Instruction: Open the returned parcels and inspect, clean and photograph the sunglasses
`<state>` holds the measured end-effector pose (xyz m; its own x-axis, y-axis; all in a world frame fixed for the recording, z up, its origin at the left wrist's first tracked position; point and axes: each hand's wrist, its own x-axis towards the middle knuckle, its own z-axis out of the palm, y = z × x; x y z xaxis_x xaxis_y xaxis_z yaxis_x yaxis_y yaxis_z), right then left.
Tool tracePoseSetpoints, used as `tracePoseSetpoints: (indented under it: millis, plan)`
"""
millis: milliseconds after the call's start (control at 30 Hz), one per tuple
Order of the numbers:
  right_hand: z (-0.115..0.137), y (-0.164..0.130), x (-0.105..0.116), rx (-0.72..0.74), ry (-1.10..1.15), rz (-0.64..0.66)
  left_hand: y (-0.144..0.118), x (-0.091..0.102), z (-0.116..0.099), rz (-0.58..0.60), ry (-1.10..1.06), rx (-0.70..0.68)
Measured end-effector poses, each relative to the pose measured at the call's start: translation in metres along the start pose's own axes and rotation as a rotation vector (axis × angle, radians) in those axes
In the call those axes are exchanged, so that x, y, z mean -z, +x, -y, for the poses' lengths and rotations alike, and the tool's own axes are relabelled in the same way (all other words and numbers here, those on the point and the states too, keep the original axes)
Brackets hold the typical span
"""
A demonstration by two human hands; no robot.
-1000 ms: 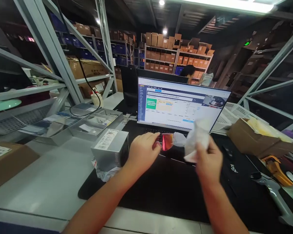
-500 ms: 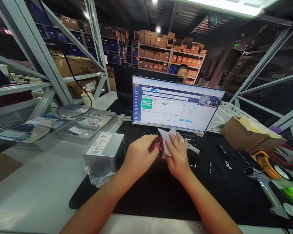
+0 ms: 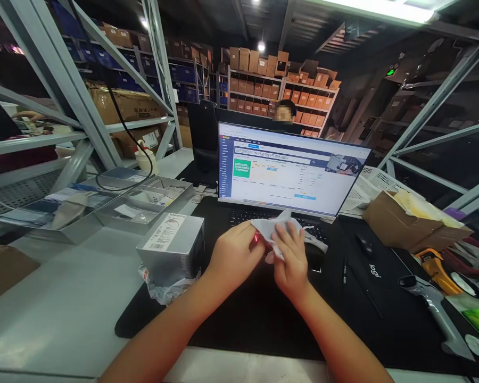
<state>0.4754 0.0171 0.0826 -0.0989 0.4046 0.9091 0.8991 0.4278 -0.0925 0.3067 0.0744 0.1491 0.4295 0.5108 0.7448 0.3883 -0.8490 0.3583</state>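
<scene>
My left hand (image 3: 236, 251) is closed, thumb and fingers gripping a small red object (image 3: 257, 238) that is mostly hidden; I cannot make out its kind. My right hand (image 3: 292, 256) presses a thin white cloth or tissue (image 3: 277, 226) over and against it, fingers bent over the sheet. Both hands meet above the black desk mat (image 3: 247, 319), just in front of the keyboard (image 3: 239, 217). To the left, a grey box (image 3: 171, 250) with a white label rests on crumpled clear plastic wrap (image 3: 167, 290).
A monitor (image 3: 279, 170) stands behind the hands. Grey trays (image 3: 143, 213) hold packets at left. A mouse (image 3: 364, 244), a pen (image 3: 345, 271), a barcode scanner (image 3: 435, 314), a tape dispenser (image 3: 439, 268) and a cardboard box (image 3: 399, 218) are at right. Beyond the monitor is another person.
The white sheet has shifted left and now covers most of the red object, which showed more before. Both hands stay close together. The person behind the monitor has moved left.
</scene>
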Motion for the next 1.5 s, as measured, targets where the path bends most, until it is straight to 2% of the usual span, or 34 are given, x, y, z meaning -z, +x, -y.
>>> tracePoseSetpoints:
  millis: [167, 267, 367, 433, 633, 767, 867, 1067, 1133, 1233, 1300, 1400, 1433, 1500]
  plan:
    - [-0.019, 0.006, -0.003, -0.193, 0.080, -0.077, 0.000, -0.003, 0.006, -0.067, 0.004, 0.027]
    - [-0.015, 0.013, 0.003, -0.269, 0.150, -0.154, -0.001, -0.004, 0.008, -0.084, -0.004, 0.046]
    - [-0.004, 0.018, 0.012, -0.259, 0.083, -0.179, -0.001, -0.004, 0.008, -0.063, -0.005, 0.058]
    - [0.006, 0.020, 0.017, -0.230, 0.067, -0.136, -0.001, -0.005, 0.008, -0.059, 0.005, 0.061]
    - [0.029, 0.018, 0.018, -0.124, 0.115, 0.100, -0.002, -0.006, 0.006, -0.002, 0.015, 0.044]
    - [0.023, 0.016, 0.017, -0.084, 0.059, 0.126, -0.002, -0.004, 0.007, -0.021, 0.009, 0.020]
    - [0.010, 0.015, 0.016, -0.116, 0.052, 0.100, -0.001, -0.002, 0.009, -0.041, 0.017, 0.025]
    - [-0.011, 0.016, 0.012, -0.360, 0.172, 0.058, 0.000, -0.001, 0.009, -0.059, 0.030, 0.049]
    - [-0.013, 0.021, 0.016, -0.525, 0.241, 0.022, 0.000, -0.002, 0.009, -0.062, 0.027, 0.054]
    - [-0.007, 0.030, 0.035, -0.821, 0.413, -0.040, -0.001, -0.004, 0.009, -0.066, 0.041, 0.052]
    - [0.002, 0.035, 0.053, -0.952, 0.630, 0.042, -0.001, -0.006, 0.009, -0.058, 0.063, 0.045]
    - [0.017, 0.040, 0.073, -1.005, 0.932, 0.380, 0.000, -0.007, 0.009, -0.046, 0.078, 0.036]
    - [0.020, 0.041, 0.075, -0.996, 0.931, 0.443, -0.001, -0.008, 0.008, -0.043, 0.072, 0.029]
    - [0.022, 0.042, 0.071, -0.946, 0.731, 0.402, -0.001, -0.008, 0.005, -0.042, 0.052, 0.006]
